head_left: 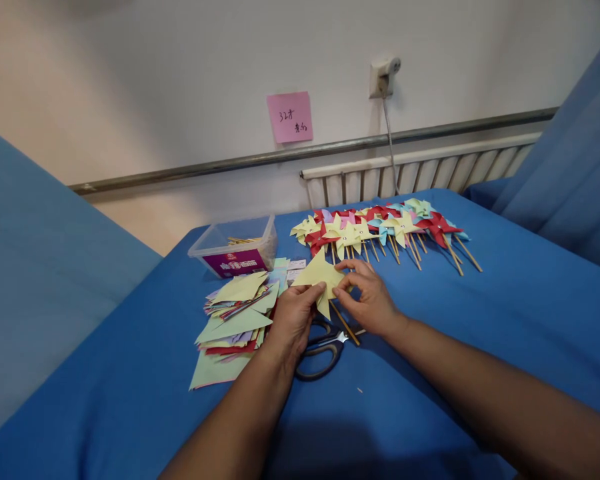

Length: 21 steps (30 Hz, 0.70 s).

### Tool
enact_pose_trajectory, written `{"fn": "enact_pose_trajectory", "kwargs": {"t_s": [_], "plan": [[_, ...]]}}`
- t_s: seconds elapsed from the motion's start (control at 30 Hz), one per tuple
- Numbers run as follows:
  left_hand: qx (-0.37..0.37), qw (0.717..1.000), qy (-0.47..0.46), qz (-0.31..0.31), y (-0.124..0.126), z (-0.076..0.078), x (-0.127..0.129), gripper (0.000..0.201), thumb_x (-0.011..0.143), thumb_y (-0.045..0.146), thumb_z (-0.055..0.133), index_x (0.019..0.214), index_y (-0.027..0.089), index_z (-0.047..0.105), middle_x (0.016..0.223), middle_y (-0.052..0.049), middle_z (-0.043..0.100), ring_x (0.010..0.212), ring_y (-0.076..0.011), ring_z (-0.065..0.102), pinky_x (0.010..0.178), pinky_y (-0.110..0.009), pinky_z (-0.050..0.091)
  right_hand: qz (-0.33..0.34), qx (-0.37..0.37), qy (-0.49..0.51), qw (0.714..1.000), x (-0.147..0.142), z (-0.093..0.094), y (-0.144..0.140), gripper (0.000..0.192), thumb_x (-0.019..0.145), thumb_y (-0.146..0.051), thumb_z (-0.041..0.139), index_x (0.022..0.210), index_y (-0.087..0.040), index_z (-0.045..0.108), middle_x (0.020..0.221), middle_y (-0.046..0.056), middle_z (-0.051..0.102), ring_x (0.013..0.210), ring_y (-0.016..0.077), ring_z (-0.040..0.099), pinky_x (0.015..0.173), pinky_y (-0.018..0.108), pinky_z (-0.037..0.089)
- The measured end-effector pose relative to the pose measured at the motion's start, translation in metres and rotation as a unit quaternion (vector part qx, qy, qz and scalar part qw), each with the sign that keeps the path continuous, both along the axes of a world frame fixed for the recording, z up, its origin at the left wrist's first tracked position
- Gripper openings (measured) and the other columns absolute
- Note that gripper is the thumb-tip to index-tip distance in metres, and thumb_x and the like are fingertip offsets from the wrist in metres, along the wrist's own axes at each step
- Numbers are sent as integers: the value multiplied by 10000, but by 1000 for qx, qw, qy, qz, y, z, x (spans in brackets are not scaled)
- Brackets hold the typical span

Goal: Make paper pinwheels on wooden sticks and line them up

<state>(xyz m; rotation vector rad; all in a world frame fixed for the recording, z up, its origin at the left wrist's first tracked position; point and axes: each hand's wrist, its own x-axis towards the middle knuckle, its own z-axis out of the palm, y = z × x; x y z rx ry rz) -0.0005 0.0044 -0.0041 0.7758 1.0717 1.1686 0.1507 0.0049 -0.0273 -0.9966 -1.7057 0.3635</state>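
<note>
A yellow paper pinwheel piece point(314, 271) with cut, pointed corners is held up between both hands. My left hand point(294, 315) grips it from the left, with the thumb pressed on its middle. On the right side, my right hand point(367, 297) pinches a corner of the same paper between thumb and fingers. Beneath the hands lie dark-handled scissors point(325, 357) on the blue cloth. A thin wooden stick point(347, 325) slants across the scissors' blades, its upper end hidden behind the paper. Left of my left hand are stacks of coloured paper point(235, 327), some cut into points.
Several finished pinwheels point(380, 227) on sticks lie at the back of the blue-covered table point(430, 373). A clear plastic box point(240, 247) holding sticks stands back left. Behind are a wall pipe point(250, 162), a radiator point(420, 170) and a plugged cord point(390, 137). Blue curtains point(575, 160) hang at right.
</note>
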Motion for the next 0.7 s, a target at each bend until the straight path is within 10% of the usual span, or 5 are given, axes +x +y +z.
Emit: {"fn": "enact_pose_trajectory", "kwargs": {"t_s": [0.7], "plan": [[10,998,68,-9,0,-6,0,275,561,327,820,654,113,675,544,-48,637,524,-163,594,541,-266,452,-19,-19,14,1000,-2,-4,1,119,775,-193,618,669,-222,572,1024,67,627,986,223,585,902,421,454]]}}
